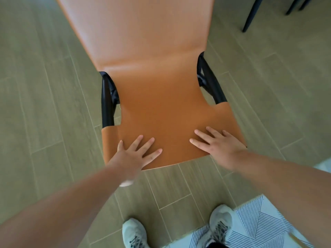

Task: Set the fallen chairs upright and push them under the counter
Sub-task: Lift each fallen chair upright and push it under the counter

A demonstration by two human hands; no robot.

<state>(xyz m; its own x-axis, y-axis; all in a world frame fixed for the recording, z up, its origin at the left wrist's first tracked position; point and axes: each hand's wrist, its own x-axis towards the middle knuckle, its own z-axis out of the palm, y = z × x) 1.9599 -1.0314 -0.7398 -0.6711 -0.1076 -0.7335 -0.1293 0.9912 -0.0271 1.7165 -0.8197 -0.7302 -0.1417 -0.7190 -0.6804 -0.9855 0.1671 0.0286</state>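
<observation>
My 2 hands lie flat, fingers straight and spread wide, holding nothing: the left hand (138, 152) presses the near edge of the seat at about 7 o'clock of the chair, the right hand (217, 144) presses the same edge at about 5 o'clock. Both palms touch the seat; neither thumb curls under the rim that I can see.

The chair (157, 83) fills the middle of my view, a single smooth tan sheet, leather-like, that bends from a flat seat up into a broad back running off the top at 12 o'clock. Curved notches cut into the sheet on either side, and through them I see black tubular frame (107, 102) at 9 o'clock and again at 3 o'clock.

The floor (44, 97) is grey-green plank tile with a faint wood grain and thin pale joints. At 6 o'clock my 2 pale grey laced shoes (134, 233) stand, the right one on a white rug (256, 222) with thin dark stripes. At 1 o'clock, slim black tapered legs (250, 15) of other furniture show.
</observation>
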